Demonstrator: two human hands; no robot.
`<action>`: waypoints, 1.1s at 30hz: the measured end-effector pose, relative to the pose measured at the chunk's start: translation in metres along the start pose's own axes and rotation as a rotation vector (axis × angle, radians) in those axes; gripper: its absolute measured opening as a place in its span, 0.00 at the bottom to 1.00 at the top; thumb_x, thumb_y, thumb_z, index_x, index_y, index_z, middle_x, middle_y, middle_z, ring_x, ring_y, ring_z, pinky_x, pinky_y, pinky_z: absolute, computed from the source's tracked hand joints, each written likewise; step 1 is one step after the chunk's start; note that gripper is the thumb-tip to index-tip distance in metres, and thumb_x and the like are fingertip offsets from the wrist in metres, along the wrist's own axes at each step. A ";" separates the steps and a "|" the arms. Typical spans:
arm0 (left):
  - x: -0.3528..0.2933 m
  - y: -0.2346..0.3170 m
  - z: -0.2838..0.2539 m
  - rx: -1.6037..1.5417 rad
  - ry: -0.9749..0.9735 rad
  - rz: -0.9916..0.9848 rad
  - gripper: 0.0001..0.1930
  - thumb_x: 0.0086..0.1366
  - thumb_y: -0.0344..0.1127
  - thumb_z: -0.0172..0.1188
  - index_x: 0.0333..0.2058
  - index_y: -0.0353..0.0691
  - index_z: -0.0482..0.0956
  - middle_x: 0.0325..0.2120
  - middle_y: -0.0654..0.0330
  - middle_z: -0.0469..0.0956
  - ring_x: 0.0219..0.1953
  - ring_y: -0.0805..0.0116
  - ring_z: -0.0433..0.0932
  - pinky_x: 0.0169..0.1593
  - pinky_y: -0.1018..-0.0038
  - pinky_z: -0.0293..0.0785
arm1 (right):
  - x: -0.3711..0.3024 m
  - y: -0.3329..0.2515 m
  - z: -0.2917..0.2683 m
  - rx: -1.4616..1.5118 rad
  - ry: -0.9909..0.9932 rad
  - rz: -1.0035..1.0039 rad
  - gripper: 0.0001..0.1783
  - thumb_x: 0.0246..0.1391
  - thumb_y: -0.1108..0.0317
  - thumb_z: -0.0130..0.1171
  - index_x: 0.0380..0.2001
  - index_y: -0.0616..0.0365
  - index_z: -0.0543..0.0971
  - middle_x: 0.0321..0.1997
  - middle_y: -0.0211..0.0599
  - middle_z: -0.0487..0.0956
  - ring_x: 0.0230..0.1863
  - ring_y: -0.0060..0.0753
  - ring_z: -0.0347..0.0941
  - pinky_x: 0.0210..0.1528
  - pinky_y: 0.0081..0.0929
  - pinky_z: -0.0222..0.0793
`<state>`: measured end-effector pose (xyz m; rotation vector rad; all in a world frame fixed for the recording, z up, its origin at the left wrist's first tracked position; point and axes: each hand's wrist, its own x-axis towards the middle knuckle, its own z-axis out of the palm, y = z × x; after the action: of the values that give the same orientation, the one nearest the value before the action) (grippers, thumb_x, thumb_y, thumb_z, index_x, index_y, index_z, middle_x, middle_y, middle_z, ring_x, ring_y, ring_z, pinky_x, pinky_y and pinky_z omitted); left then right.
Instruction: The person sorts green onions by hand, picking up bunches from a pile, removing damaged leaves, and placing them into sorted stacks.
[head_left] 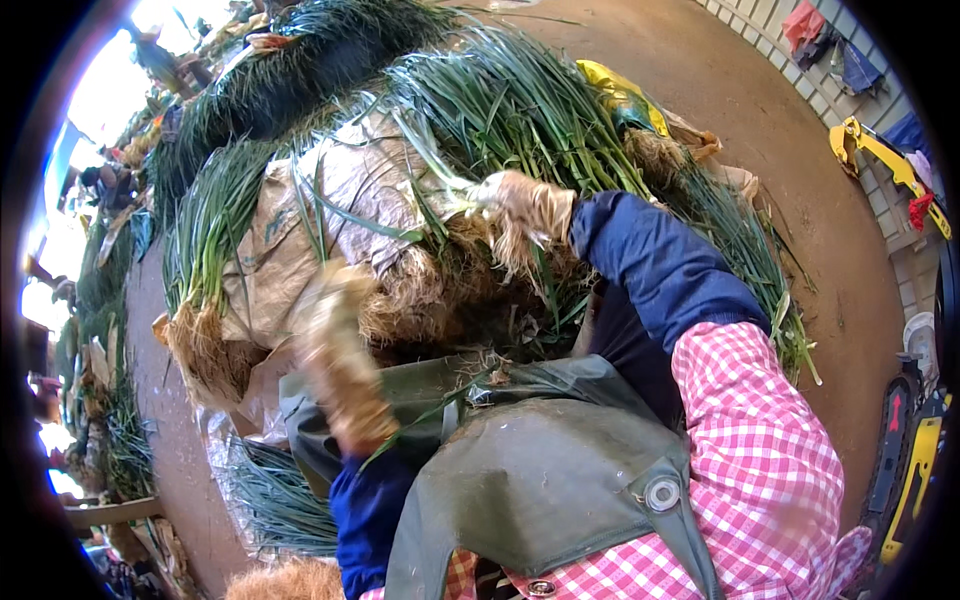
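My right hand (pixel 525 205), in a soiled tan glove, is closed around a few green onions (pixel 455 187). Their pale lower stems show beside the fingers, with stringy roots hanging below. My left hand (pixel 340 325), gloved too, is smeared by motion over the near left side of the pile, so its fingers cannot be made out. Under both hands lies brown and whitish sacking (pixel 365 165), with a mass of tangled roots (pixel 420 295) along its near edge. A thick heap of green onions (pixel 510 100) lies just beyond my right hand.
At the left, a bundle of green onions (pixel 215 225) leans on the sacking; more leaves (pixel 280 495) lie in clear plastic below. A yellow bag (pixel 622 90) sits behind the heap. Yellow machine parts (pixel 885 165) stand by the tiled wall at right. My green apron (pixel 550 470) covers my lap.
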<state>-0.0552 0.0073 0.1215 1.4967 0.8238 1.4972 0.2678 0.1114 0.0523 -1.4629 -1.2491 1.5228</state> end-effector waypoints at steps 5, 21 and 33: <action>-0.038 -0.114 0.082 -1.204 -0.046 -1.015 0.21 0.66 0.47 0.53 0.49 0.36 0.72 0.43 0.53 0.76 0.48 0.61 0.74 0.56 0.59 0.68 | -0.017 0.029 0.060 -0.402 -0.128 -0.356 0.16 0.54 0.56 0.59 0.39 0.58 0.79 0.36 0.39 0.80 0.37 0.31 0.74 0.41 0.33 0.69; -0.047 -0.096 0.082 -0.600 0.142 -1.002 0.14 0.68 0.43 0.51 0.40 0.37 0.76 0.20 0.68 0.70 0.19 0.80 0.69 0.17 0.86 0.61 | 0.007 0.011 0.094 -0.543 0.069 -0.175 0.18 0.54 0.54 0.60 0.35 0.60 0.80 0.27 0.32 0.79 0.27 0.25 0.72 0.32 0.28 0.68; -0.040 -0.117 0.062 -0.788 0.103 -0.881 0.15 0.71 0.43 0.40 0.43 0.40 0.72 0.25 0.64 0.72 0.25 0.74 0.71 0.28 0.76 0.69 | -0.041 0.003 0.119 0.019 -0.514 -0.547 0.09 0.57 0.66 0.54 0.30 0.61 0.76 0.28 0.31 0.74 0.33 0.26 0.72 0.36 0.22 0.72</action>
<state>0.0164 0.0147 0.0033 0.3717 0.6841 1.0108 0.1578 0.0510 0.0523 -0.6314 -1.7448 1.5472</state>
